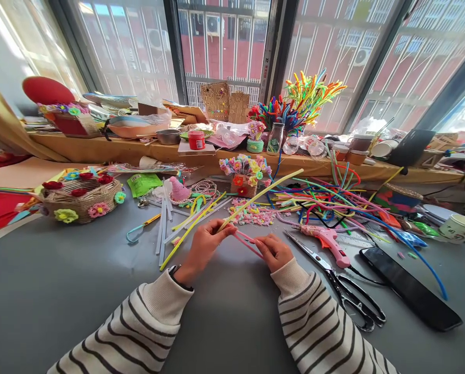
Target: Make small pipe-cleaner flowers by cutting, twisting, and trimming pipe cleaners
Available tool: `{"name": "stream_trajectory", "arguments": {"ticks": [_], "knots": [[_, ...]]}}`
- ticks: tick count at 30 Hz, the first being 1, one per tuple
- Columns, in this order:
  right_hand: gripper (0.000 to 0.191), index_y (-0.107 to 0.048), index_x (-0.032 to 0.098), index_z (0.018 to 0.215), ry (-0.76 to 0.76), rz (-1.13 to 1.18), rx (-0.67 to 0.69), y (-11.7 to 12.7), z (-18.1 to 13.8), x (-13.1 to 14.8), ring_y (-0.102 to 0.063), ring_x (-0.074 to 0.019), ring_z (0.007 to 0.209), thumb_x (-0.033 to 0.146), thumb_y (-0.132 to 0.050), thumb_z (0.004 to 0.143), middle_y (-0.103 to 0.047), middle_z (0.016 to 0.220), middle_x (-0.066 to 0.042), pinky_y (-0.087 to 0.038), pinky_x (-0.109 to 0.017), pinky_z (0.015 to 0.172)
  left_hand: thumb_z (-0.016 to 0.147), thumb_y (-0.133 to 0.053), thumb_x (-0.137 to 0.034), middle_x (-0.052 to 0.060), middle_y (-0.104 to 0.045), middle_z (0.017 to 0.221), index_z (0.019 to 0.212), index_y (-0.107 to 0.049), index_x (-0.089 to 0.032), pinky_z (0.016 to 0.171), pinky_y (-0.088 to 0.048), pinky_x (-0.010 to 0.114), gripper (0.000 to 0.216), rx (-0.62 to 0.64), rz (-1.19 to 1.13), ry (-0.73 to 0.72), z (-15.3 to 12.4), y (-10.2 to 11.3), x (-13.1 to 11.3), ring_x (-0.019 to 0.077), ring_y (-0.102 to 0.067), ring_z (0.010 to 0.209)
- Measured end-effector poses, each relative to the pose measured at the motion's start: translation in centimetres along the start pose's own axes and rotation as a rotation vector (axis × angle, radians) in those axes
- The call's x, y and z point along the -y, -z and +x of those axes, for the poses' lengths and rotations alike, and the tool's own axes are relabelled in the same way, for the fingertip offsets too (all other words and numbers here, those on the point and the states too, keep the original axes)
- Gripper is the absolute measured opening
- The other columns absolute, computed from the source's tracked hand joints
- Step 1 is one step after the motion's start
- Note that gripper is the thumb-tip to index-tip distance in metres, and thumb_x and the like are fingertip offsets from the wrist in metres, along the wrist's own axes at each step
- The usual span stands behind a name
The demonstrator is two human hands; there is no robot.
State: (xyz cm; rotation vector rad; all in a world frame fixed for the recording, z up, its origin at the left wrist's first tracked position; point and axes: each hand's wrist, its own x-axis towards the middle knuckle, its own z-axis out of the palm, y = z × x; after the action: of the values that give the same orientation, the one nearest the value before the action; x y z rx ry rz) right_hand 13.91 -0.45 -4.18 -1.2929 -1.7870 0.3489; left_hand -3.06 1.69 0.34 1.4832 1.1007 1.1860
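Observation:
My left hand point(206, 245) is closed in a pinch on one end of a pink pipe cleaner point(244, 240) and also on a long yellow pipe cleaner point(261, 194) that rises up and to the right. My right hand point(273, 251) is closed on the pink pipe cleaner's other end. Both hands hover just above the grey table point(61, 280). Striped sleeves cover both arms.
Black scissors point(343, 288), a pink glue gun point(326, 240) and a dark phone point(409, 294) lie to the right. Several loose pipe cleaners point(326, 202) spread behind. A woven basket with flowers point(80, 200) sits left. A small flower pot point(244, 176) stands ahead. A paper cup point(460, 227) is far right.

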Motion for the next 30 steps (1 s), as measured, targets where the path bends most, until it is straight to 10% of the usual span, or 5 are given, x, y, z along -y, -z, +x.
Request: {"name": "stream_trajectory", "arguments": {"ticks": [16,30], "knots": [[0.036,-0.051,0.014,0.060,-0.442,0.671,0.512,0.1,0.3,0.6,-0.017,-0.0024,0.028,0.048,-0.040,0.068,-0.020,0.036,0.011,-0.015,-0.016,0.028,0.062,-0.052,-0.037,-0.004,-0.048,0.056,0.065,-0.055,-0.015,0.045,-0.027,0.018,0.023,-0.002,0.149,-0.008,0.7,0.6,0.4,0.0055,-0.035,0.048],[0.036,-0.058,0.016,0.063,-0.100,0.050,0.289,0.0,0.1,-0.2,-0.040,-0.0085,0.045,0.038,-0.033,0.075,-0.045,0.048,0.002,-0.031,-0.021,0.046,0.067,-0.047,-0.034,-0.003,-0.051,0.053,0.067,-0.058,-0.015,0.043,-0.026,0.018,0.022,0.111,0.310,-0.075,1.0,2.0,0.7,0.0052,-0.032,0.043]]}}
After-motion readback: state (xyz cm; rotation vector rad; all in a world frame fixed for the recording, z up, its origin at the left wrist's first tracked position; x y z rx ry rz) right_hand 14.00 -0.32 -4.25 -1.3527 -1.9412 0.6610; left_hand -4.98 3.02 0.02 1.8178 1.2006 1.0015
